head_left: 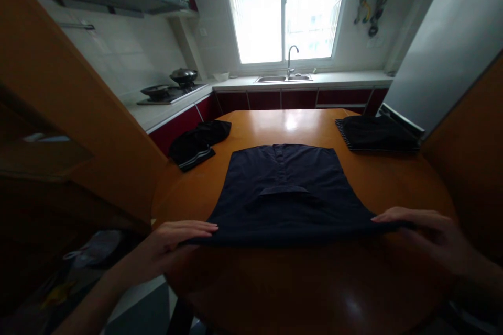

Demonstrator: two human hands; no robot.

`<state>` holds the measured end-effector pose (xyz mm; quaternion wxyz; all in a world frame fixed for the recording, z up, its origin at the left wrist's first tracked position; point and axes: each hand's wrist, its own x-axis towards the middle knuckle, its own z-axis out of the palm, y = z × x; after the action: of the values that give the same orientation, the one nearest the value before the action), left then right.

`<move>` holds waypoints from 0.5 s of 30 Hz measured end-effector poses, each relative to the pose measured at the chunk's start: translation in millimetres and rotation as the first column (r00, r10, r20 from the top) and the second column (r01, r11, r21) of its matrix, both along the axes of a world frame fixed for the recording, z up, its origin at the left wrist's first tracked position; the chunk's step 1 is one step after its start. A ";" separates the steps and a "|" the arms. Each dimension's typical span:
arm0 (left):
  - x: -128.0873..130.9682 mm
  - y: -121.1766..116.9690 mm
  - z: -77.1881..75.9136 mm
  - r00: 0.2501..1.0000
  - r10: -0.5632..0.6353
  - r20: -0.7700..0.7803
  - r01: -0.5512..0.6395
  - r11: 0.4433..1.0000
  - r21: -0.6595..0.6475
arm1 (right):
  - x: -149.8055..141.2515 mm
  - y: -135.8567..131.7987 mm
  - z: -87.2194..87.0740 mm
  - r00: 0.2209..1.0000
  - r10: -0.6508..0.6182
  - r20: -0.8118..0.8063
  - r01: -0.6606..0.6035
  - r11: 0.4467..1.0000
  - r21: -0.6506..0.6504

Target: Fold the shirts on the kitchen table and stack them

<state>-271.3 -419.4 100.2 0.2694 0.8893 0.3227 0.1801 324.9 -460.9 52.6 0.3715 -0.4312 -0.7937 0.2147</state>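
Left hand point(168, 243), lower left, forearm cut off by frame: fingers together, pinching the near edge of a dark navy garment point(283, 214). Right hand point(430, 230), lower right, pinches the other end of that edge; thumb side blurred and dim. Garment spread mid-frame over the wooden surface point(298, 290), underside hidden. Black clothes point(192, 144) left of centre and folded black stack point(379, 133) at right: too dark for detail. Window point(257, 10), top centre, blown out.
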 end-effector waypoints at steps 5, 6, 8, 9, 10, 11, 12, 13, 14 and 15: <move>1.7 6.4 25.9 0.987 0.142 0.077 -0.139 0.989 -0.041 | 7.7 14.8 20.1 0.950 -0.257 -0.177 0.253 0.966 -0.043; 2.3 13.2 29.4 0.974 0.200 0.106 -0.197 0.980 -0.035 | 8.5 22.6 25.0 0.925 -0.315 -0.210 0.309 0.949 -0.065; 5.0 32.8 34.2 0.926 0.336 0.172 -0.329 0.942 -0.072 | 6.9 43.3 35.6 0.880 -0.398 -0.259 0.376 0.917 -0.133; 7.6 45.4 35.4 0.891 0.405 0.207 -0.386 0.914 -0.128 | 4.2 55.9 41.1 0.862 -0.417 -0.288 0.383 0.908 -0.170; 11.1 59.8 35.7 0.849 0.472 0.237 -0.431 0.879 -0.205 | 0.3 69.7 46.2 0.846 -0.425 -0.322 0.375 0.903 -0.209; 15.7 75.8 34.9 0.803 0.533 0.267 -0.461 0.839 -0.290 | -4.9 84.6 50.6 0.827 -0.427 -0.365 0.358 0.901 -0.244; 21.2 93.0 32.9 0.757 0.584 0.294 -0.472 0.799 -0.372 | -11.0 100.3 53.9 0.807 -0.426 -0.408 0.334 0.900 -0.280; 27.3 111.1 29.5 0.714 0.626 0.314 -0.471 0.761 -0.446 | -17.8 116.6 55.7 0.786 -0.432 -0.443 0.311 0.895 -0.321; 33.9 129.6 24.7 0.683 0.655 0.324 -0.461 0.731 -0.503 | -24.9 133.2 55.6 0.768 -0.445 -0.461 0.294 0.884 -0.364; 40.5 148.3 18.2 0.669 0.672 0.318 -0.448 0.706 -0.548 | -32.0 150.0 53.3 0.758 -0.466 -0.456 0.287 0.866 -0.409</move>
<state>-230.8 -271.1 118.5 0.4586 0.5821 0.5371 0.4030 292.9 -311.0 105.9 0.5422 -0.5588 -0.5066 0.3703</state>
